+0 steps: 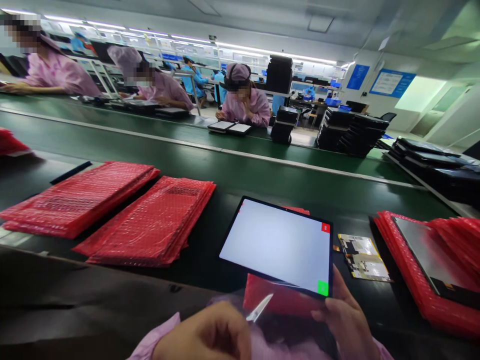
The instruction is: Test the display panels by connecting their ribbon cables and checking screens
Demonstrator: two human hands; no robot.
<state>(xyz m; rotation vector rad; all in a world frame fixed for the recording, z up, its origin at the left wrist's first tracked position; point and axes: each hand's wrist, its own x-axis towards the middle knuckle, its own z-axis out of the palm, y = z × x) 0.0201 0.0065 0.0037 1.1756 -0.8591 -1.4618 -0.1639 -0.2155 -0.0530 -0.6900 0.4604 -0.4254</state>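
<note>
While grasping the white-lit tablet (277, 245) by its lower right corner with the fingers of the right hand (348, 319), clenches the left hand (210, 334) round a pointed silver blade (260, 307), with the handle hidden. Has the tablet tilted, screen up, over the near part of the dark green worktop (209, 240); can't tell whether touching it. Shows a red square (325, 227) at the screen's upper right, a green square (323, 288) at lower right. Has red wrap (257, 290) showing past the tablet's near and far edges. To the left, has two stacks of red bubble-wrap pouches (150, 220) side by side. Just right of the tablet, shows a small circuit-backed panel (365, 257) lying flat; farther right, more red bubble wrap (446, 310) with a grey display panel (420, 245) on top. Past the pale divider strip (221, 149), shows three co-workers in pink (258, 107) and, to their right, stacks of flat black cases (285, 125).
</note>
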